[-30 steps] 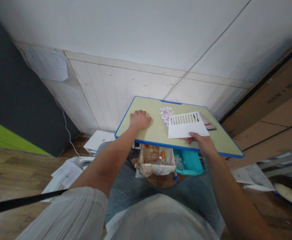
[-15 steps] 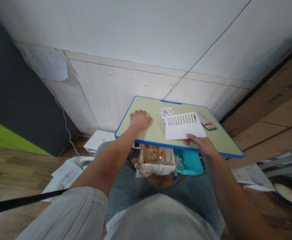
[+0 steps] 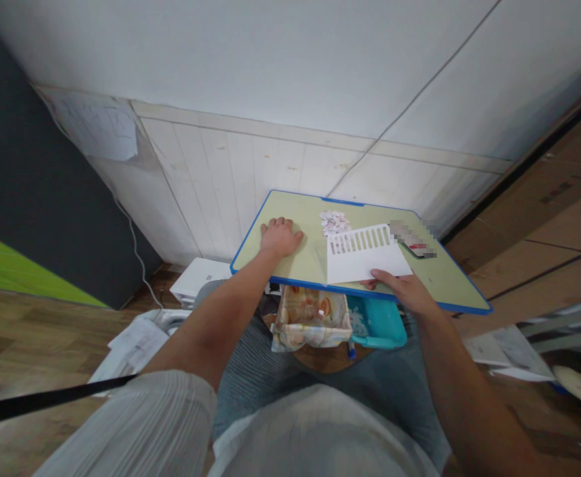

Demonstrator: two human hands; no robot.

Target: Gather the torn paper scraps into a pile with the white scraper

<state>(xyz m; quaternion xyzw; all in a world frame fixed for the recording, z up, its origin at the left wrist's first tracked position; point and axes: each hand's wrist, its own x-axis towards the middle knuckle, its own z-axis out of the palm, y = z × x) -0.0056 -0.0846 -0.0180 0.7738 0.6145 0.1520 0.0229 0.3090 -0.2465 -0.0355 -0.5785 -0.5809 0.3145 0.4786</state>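
Observation:
My right hand (image 3: 398, 286) pinches the near edge of a white sheet (image 3: 357, 265) with its thumb on top. A row of elongated slots runs along the sheet's far side. Flat on the left part of the small table (image 3: 310, 260), with fingers spread, rests my left hand (image 3: 280, 236); it holds nothing. A heap of small pale paper-like pieces (image 3: 334, 221) lies just beyond the sheet, and similar colours show through some slots. Right of the sheet is a dark-edged flat object (image 3: 418, 248), partly blurred out.
Below the table's blue front edge stand a patterned lined basket (image 3: 313, 333) and a turquoise bin (image 3: 389, 329). A white wall (image 3: 220, 159) borders the far side. Brown cartons (image 3: 558, 218) are stacked at the right. White boxes (image 3: 198, 278) sit on the floor at left.
The sheet's left end has dipped slightly toward the tabletop and nearer to me, still in my right hand. My left hand stays in place on the table. The whole view has shifted slightly.

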